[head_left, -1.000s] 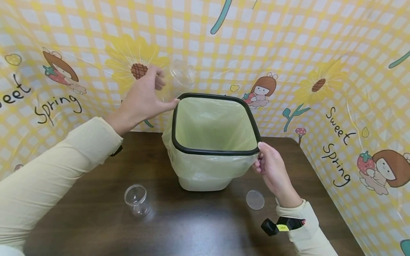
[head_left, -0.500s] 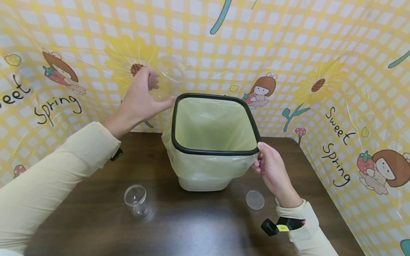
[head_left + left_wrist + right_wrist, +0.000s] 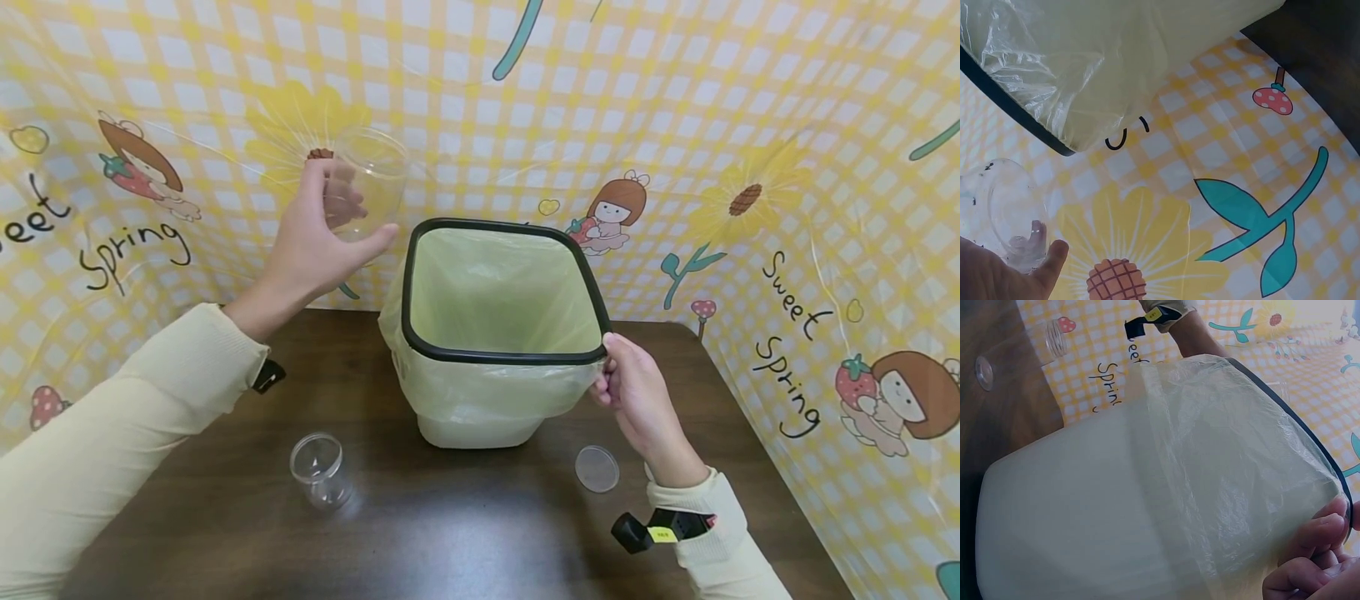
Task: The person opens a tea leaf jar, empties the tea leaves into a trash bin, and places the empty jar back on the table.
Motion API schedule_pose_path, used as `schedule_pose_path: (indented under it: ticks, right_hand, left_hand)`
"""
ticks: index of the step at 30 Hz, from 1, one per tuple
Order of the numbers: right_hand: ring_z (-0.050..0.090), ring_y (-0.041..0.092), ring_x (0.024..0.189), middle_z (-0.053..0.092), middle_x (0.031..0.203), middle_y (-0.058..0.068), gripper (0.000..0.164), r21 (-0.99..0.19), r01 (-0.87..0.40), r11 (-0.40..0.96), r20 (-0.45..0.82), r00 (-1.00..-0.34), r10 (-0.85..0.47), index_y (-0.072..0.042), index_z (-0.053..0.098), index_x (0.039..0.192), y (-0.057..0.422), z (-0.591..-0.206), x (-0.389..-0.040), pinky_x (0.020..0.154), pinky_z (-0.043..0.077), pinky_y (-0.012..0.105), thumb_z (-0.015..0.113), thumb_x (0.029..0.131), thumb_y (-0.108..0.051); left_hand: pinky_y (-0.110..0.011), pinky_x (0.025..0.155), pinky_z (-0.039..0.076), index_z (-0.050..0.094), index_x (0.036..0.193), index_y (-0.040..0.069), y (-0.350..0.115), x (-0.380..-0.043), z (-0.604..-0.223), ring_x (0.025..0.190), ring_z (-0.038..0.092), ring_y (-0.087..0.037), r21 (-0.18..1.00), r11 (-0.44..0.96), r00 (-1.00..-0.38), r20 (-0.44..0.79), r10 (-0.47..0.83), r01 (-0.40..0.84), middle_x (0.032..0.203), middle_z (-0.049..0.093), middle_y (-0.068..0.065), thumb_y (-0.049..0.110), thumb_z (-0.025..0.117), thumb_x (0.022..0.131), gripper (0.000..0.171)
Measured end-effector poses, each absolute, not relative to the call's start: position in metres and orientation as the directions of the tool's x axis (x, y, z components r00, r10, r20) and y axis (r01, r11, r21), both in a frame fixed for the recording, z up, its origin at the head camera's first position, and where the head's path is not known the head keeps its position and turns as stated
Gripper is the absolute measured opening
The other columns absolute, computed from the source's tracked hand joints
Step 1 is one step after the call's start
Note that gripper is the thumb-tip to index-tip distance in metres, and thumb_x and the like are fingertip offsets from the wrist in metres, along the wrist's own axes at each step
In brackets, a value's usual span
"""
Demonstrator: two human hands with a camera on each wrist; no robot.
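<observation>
My left hand [image 3: 311, 229] holds a clear plastic jar [image 3: 375, 179] in the air, left of the bin and behind its front edge. The jar's rim tilts up and to the right, and my fingers show through its wall. The left wrist view catches the jar [image 3: 1016, 200] with the thumb beside it. A pale trash bin [image 3: 480, 429] stands upright, lined with a thin greenish bag [image 3: 480, 387] folded over its black rim [image 3: 510, 358]. At the front right corner, my right hand [image 3: 637, 392] pinches the rim and bag.
A second clear jar [image 3: 322, 471] stands without a lid on the dark wooden table [image 3: 465, 533], front left. One round clear lid [image 3: 597, 468] lies front right of the bin. Yellow checked cloth [image 3: 480, 125] rises behind the table and along its right side.
My left hand has drawn the jar leftward, away from the bin's rim, and the jar sits more upright. My right hand and the bin have stayed put.
</observation>
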State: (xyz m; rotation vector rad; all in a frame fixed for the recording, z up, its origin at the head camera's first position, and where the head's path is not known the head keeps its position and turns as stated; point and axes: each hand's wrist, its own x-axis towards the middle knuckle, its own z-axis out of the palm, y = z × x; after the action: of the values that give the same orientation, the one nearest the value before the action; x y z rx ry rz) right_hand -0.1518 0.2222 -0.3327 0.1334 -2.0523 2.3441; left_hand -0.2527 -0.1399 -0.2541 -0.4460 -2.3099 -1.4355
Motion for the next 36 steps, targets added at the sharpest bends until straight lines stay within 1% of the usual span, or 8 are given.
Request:
schedule_pose_path:
  ticks: [5, 11, 16, 20, 24, 27, 31, 36]
  right_hand:
    - [0.041, 0.006, 0.05, 0.046, 0.06, -0.004, 0.036, -0.989, -0.071, -0.131, 0.076, -0.996, -0.039, -0.012, 0.05, 0.076, 0.222, -0.333, -0.152, 0.049, 0.033, 0.017, 0.037, 0.109, -0.02]
    - [0.041, 0.006, 0.05, 0.046, 0.059, -0.003, 0.035, -0.988, -0.07, -0.135, 0.075, -0.997, -0.033, -0.012, 0.05, 0.077, 0.222, -0.334, -0.153, 0.049, 0.033, 0.017, 0.036, 0.108, -0.019]
    - [0.041, 0.006, 0.05, 0.046, 0.06, -0.003, 0.035, -0.988, -0.073, -0.139, 0.078, -0.996, -0.035, -0.012, 0.05, 0.076, 0.223, -0.334, -0.153, 0.049, 0.033, 0.017, 0.037, 0.108, -0.02]
    - [0.042, 0.006, 0.05, 0.046, 0.06, -0.003, 0.035, -0.987, -0.071, -0.144, 0.076, -0.997, -0.028, -0.012, 0.051, 0.076, 0.223, -0.333, -0.152, 0.049, 0.034, 0.018, 0.038, 0.108, -0.02]
    - [0.042, 0.006, 0.05, 0.046, 0.06, -0.004, 0.035, -0.987, -0.069, -0.144, 0.074, -0.997, -0.028, -0.012, 0.051, 0.077, 0.223, -0.334, -0.152, 0.049, 0.034, 0.018, 0.038, 0.108, -0.02]
    - [0.042, 0.006, 0.05, 0.046, 0.06, -0.003, 0.035, -0.987, -0.069, -0.142, 0.074, -0.997, -0.027, -0.012, 0.051, 0.076, 0.223, -0.334, -0.152, 0.049, 0.035, 0.018, 0.038, 0.109, -0.02]
    - [0.042, 0.006, 0.05, 0.046, 0.06, -0.003, 0.035, -0.987, -0.075, -0.145, 0.079, -0.997, -0.025, -0.011, 0.051, 0.077, 0.223, -0.334, -0.152, 0.049, 0.035, 0.018, 0.039, 0.109, -0.02]
    - [0.042, 0.006, 0.05, 0.046, 0.061, -0.003, 0.035, -0.986, -0.079, -0.145, 0.084, -0.996, -0.03, -0.012, 0.051, 0.077, 0.222, -0.333, -0.152, 0.049, 0.035, 0.018, 0.038, 0.109, -0.02]
  left_hand:
    - [-0.031, 0.093, 0.05, 0.042, 0.133, 0.012, -0.141, -0.246, -0.256, 0.106, 0.061, -0.015, 0.777, 0.42, -0.867, 0.495, 0.054, 0.47, 0.114, 0.054, 0.001, 0.028, 0.081, 0.085, 0.064]
    - [-0.027, 0.09, 0.051, 0.041, 0.127, 0.009, -0.141, -0.239, -0.259, 0.109, 0.063, -0.017, 0.784, 0.395, -0.861, 0.507, 0.039, 0.479, 0.115, 0.053, 0.002, 0.027, 0.081, 0.085, 0.06]
    - [-0.027, 0.09, 0.051, 0.041, 0.128, 0.01, -0.142, -0.232, -0.265, 0.11, 0.064, -0.019, 0.796, 0.398, -0.875, 0.484, 0.034, 0.456, 0.117, 0.054, 0.002, 0.029, 0.081, 0.085, 0.061]
    - [-0.032, 0.094, 0.052, 0.042, 0.129, 0.013, -0.141, -0.229, -0.268, 0.11, 0.065, -0.021, 0.797, 0.399, -0.876, 0.481, 0.038, 0.454, 0.119, 0.056, 0.001, 0.029, 0.081, 0.085, 0.061]
    - [-0.035, 0.096, 0.051, 0.041, 0.13, 0.014, -0.143, -0.224, -0.271, 0.11, 0.064, -0.023, 0.808, 0.377, -0.88, 0.473, 0.042, 0.452, 0.119, 0.056, -0.002, 0.024, 0.081, 0.085, 0.061]
    - [-0.029, 0.095, 0.052, 0.041, 0.129, 0.014, -0.144, -0.221, -0.274, 0.109, 0.064, -0.021, 0.825, 0.344, -0.886, 0.461, 0.047, 0.448, 0.118, 0.057, -0.003, 0.018, 0.081, 0.085, 0.06]
    - [-0.022, 0.093, 0.05, 0.041, 0.13, 0.014, -0.145, -0.216, -0.281, 0.103, 0.062, -0.016, 0.836, 0.272, -0.875, 0.481, 0.056, 0.477, 0.115, 0.056, -0.005, 0.008, 0.08, 0.084, 0.061]
    - [-0.023, 0.094, 0.051, 0.039, 0.138, 0.012, -0.146, -0.208, -0.288, 0.101, 0.062, -0.019, 0.823, 0.223, -0.851, 0.521, 0.072, 0.523, 0.112, 0.057, -0.005, 0.0, 0.079, 0.083, 0.069]
